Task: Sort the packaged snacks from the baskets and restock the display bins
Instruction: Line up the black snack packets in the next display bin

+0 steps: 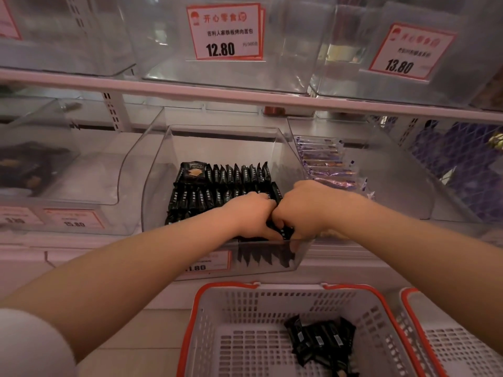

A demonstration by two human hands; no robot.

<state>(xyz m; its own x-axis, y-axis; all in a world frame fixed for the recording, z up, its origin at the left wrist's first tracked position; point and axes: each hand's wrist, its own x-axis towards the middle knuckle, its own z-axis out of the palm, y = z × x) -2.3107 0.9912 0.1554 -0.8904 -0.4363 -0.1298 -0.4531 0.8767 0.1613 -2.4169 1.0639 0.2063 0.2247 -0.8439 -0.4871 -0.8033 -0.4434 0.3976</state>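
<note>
A clear display bin on the lower shelf holds rows of black snack packets standing on edge. Both my hands are inside its front part, side by side and touching. My left hand and my right hand curl their fingers round a bunch of black packets at the bin's front wall. Below stands a white basket with an orange rim; several black packets lie in its right half.
A second orange-rimmed basket is at the lower right. The bin to the right holds purple packets; the bin to the left holds dark packets. An upper shelf edge with price tags overhangs the bins.
</note>
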